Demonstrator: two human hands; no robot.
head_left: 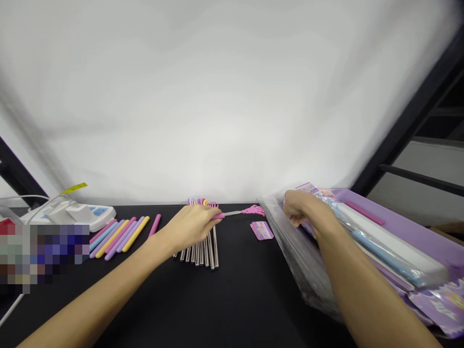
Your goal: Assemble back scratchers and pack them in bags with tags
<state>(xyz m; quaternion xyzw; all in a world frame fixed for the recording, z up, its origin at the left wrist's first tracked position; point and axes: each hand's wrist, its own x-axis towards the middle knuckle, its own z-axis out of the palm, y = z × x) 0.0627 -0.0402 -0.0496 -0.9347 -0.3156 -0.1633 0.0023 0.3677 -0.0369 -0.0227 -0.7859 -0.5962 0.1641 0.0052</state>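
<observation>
In my left hand (195, 222) is a back scratcher. Its pink handle (218, 216) sits between my fingers, and its thin metal rod points right to a pink hand-shaped head (253, 210). Under and behind that hand lies a row of metal rods (206, 253) with coloured heads (197, 201) at the far end. My right hand (300, 208) is closed with bent fingers at the far end of a stack of clear plastic bags (308, 270), beside a purple box (395, 222). The fingertips are partly hidden.
Several coloured handle sleeves (118, 237) lie at left, with one pink sleeve (154, 224) apart. A small printed card (261, 230) rests mid-table. Wrapped back scratchers (384, 251) fill the purple box. A white power strip (97, 216) with cables stands at far left, near a pixelated patch.
</observation>
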